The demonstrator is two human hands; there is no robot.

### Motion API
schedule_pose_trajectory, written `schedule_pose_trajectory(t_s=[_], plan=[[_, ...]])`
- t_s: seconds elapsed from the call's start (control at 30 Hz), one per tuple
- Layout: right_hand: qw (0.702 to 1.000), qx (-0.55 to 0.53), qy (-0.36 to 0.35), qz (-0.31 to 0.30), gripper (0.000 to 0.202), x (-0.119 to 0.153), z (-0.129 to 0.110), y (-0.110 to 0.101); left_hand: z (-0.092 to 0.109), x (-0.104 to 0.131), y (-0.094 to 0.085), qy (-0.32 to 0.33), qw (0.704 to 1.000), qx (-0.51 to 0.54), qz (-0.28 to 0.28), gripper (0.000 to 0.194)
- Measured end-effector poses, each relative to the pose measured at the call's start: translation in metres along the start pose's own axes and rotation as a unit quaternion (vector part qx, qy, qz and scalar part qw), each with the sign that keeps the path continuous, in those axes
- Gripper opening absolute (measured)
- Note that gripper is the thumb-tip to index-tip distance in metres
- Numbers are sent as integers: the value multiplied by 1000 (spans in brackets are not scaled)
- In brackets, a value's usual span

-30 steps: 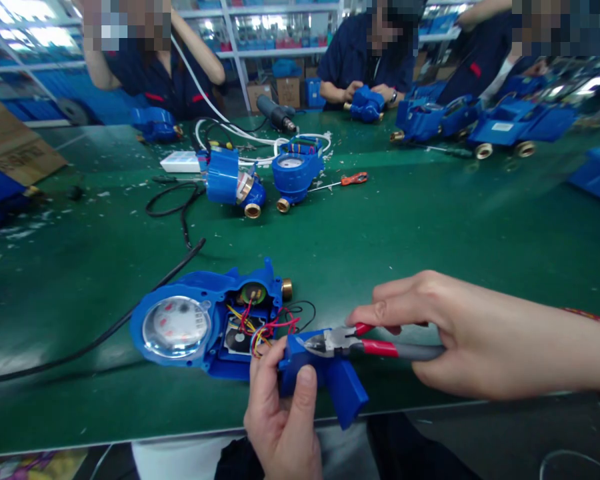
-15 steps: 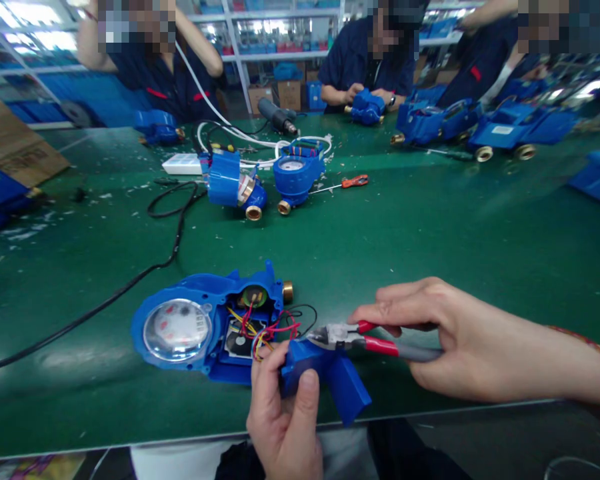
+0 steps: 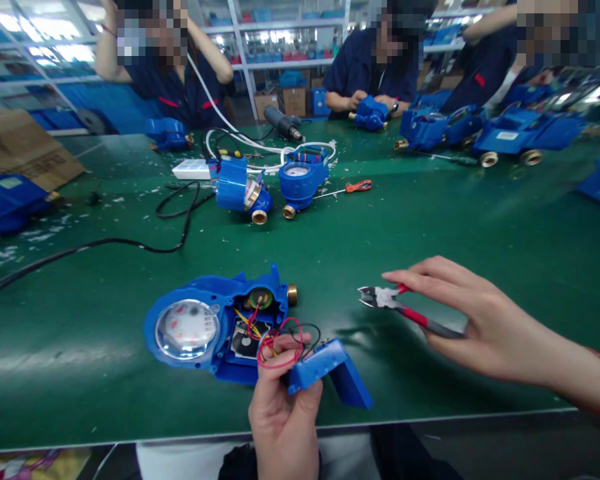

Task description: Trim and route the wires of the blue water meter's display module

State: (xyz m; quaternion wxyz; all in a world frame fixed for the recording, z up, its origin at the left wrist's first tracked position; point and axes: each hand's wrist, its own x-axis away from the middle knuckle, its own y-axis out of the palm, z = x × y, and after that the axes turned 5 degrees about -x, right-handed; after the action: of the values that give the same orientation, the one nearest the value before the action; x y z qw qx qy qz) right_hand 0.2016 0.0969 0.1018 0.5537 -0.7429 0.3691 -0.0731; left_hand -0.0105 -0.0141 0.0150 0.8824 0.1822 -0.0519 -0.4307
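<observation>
A blue water meter [image 3: 195, 283] lies open on the green table, with its round glass dial [image 3: 188, 329] to the left and red, yellow and black wires [image 3: 250, 327] in its compartment. My left hand [image 3: 285, 407] grips a blue angled plastic cover [image 3: 323, 365] beside the meter, over the table's front edge. Thin red and black wires loop between the compartment and this cover. To the right, my right hand [image 3: 470, 320] holds diagonal cutters [image 3: 405, 307] with red and grey handles; their jaws are parted and point left, apart from the cover and wires.
Farther back stand two blue meters [image 3: 233, 187] [image 3: 300, 177], an orange-handled screwdriver [image 3: 359, 187], a white power strip [image 3: 193, 169] and a heat gun [image 3: 283, 124]. A black cable [image 3: 115, 241] crosses the left. Co-workers [image 3: 370, 67] sit opposite; more meters [image 3: 525, 133] stand back right.
The cutters in my right hand have moved right and up, away from the cover, and their jaws have opened. My left hand has tilted the cover. The view has shifted slightly.
</observation>
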Motion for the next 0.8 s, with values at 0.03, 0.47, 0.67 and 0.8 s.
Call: schedule_pose_trajectory(t_s=[0.03,0.47,0.67,0.8], plan=[[999,51,6,-4,53,3,5,5,5,1,3,-25,1000,17,4,21],[999,46,11,8,45,-8,25,60,43,8,5,-179,981,77,23,34],[999,-21,8,37,48,-4,27,69,54,-1,5,-209,970,121,13,29],[997,-61,18,45,48,-2,29,68,60,-11,-6,-267,951,156,0,29]])
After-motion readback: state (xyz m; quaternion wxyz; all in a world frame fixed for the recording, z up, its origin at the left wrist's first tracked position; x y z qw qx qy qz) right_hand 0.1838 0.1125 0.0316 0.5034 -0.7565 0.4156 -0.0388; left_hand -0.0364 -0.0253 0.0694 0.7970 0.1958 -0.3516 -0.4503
